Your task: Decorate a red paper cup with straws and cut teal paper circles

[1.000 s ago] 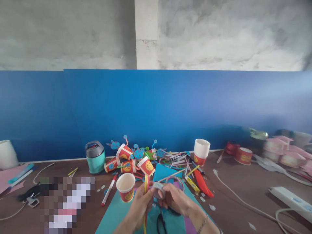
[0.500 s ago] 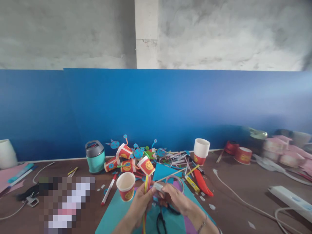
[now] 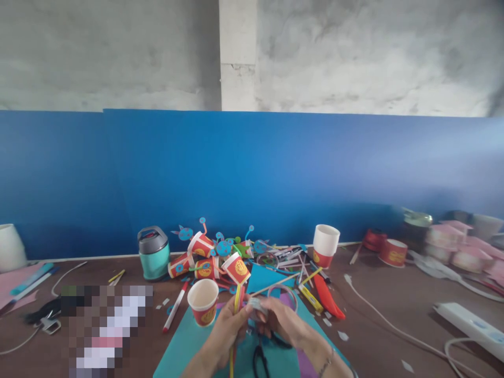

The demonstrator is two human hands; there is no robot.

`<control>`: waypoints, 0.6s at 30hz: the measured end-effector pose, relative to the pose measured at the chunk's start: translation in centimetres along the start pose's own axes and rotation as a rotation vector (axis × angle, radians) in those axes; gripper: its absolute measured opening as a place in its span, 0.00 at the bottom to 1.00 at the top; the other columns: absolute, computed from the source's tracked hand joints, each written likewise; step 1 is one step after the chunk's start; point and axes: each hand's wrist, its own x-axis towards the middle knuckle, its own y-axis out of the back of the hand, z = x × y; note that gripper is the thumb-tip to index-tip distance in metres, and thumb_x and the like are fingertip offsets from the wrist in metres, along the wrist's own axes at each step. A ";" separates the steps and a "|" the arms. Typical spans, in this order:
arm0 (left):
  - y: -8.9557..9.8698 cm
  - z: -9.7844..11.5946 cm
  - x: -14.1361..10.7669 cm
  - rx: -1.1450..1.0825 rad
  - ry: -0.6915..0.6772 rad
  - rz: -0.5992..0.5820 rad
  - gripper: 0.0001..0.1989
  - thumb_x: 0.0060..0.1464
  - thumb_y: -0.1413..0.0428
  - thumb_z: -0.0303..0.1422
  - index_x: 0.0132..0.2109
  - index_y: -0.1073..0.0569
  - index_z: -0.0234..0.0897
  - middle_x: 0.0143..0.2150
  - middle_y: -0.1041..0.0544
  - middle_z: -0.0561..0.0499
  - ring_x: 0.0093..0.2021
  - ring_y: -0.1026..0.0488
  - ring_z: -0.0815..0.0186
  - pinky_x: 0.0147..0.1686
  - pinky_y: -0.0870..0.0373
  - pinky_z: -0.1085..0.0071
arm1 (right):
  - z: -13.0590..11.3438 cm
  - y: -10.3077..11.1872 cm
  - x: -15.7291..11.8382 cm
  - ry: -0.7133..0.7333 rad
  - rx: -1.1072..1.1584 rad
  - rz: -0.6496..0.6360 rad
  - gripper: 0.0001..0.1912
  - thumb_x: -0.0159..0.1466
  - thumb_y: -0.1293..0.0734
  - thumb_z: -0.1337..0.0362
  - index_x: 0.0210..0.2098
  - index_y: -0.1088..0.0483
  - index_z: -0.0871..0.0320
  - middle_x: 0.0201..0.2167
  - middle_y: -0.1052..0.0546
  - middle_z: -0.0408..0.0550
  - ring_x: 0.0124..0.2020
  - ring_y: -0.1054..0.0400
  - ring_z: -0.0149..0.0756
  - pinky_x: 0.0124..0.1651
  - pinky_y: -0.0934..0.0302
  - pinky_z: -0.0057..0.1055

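Grasping yellow & red strips (image 3: 237,298) in L hand (image 3: 227,329), also pinching small pale roll (image 3: 258,304) at L thumb; gripping same roll w/ curled R hand (image 3: 286,321), part hidden. Holding all at approx. 6 o'clock in view, above teal sheet (image 3: 185,344). Seen from roll: black-handled scissors (image 3: 259,350) at 6 o'clock, upright paper cup (image 3: 203,303) at 9.

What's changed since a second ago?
Very little: the pale roll between the left hand and right hand seems turned slightly. Nothing was visibly taken or let go; the left hand still holds yellow and red strips. The nearest paper cup and scissors stayed put.
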 end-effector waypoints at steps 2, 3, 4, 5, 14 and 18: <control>0.0 -0.1 0.0 -0.005 0.003 -0.003 0.34 0.36 0.34 0.57 0.43 0.32 0.38 0.14 0.47 0.67 0.14 0.58 0.79 0.16 0.64 0.76 | 0.3 0.2 0.0 0.009 0.007 0.007 0.17 0.54 0.35 0.49 0.21 0.34 0.55 0.21 0.37 0.42 0.23 0.40 0.33 0.23 0.51 0.30; 0.1 -0.2 0.0 -0.007 0.005 -0.003 0.34 0.36 0.34 0.57 0.42 0.32 0.38 0.14 0.48 0.67 0.14 0.58 0.79 0.16 0.64 0.76 | 0.3 0.2 0.0 0.014 0.011 0.011 0.16 0.54 0.34 0.49 0.21 0.34 0.55 0.21 0.36 0.43 0.23 0.40 0.33 0.23 0.50 0.30; 0.1 -0.3 0.1 -0.009 0.007 -0.002 0.33 0.37 0.34 0.57 0.42 0.31 0.38 0.14 0.48 0.67 0.14 0.58 0.79 0.16 0.63 0.76 | 0.4 0.2 0.0 0.020 0.013 0.014 0.16 0.54 0.34 0.49 0.21 0.33 0.54 0.21 0.36 0.44 0.23 0.40 0.34 0.24 0.50 0.31; 0.1 -0.3 0.1 -0.010 0.006 0.001 0.32 0.37 0.34 0.57 0.42 0.31 0.38 0.14 0.47 0.67 0.13 0.57 0.79 0.16 0.61 0.77 | 0.3 0.2 -0.1 0.025 0.013 0.014 0.15 0.54 0.34 0.50 0.21 0.33 0.54 0.21 0.36 0.44 0.23 0.41 0.34 0.24 0.50 0.31; 0.1 -0.7 0.1 0.013 0.013 -0.037 0.31 0.37 0.33 0.54 0.42 0.28 0.38 0.17 0.37 0.61 0.14 0.45 0.76 0.18 0.52 0.75 | 0.2 0.2 -0.2 0.023 -0.037 0.029 0.08 0.52 0.37 0.57 0.25 0.32 0.55 0.20 0.35 0.43 0.22 0.41 0.33 0.24 0.51 0.31; 0.0 -0.1 -0.1 -0.026 0.005 -0.060 0.29 0.39 0.33 0.53 0.42 0.28 0.38 0.15 0.41 0.64 0.13 0.51 0.78 0.18 0.53 0.76 | 0.6 -0.1 0.3 0.024 -0.082 0.105 0.07 0.52 0.36 0.60 0.21 0.36 0.55 0.17 0.40 0.39 0.19 0.44 0.30 0.22 0.53 0.29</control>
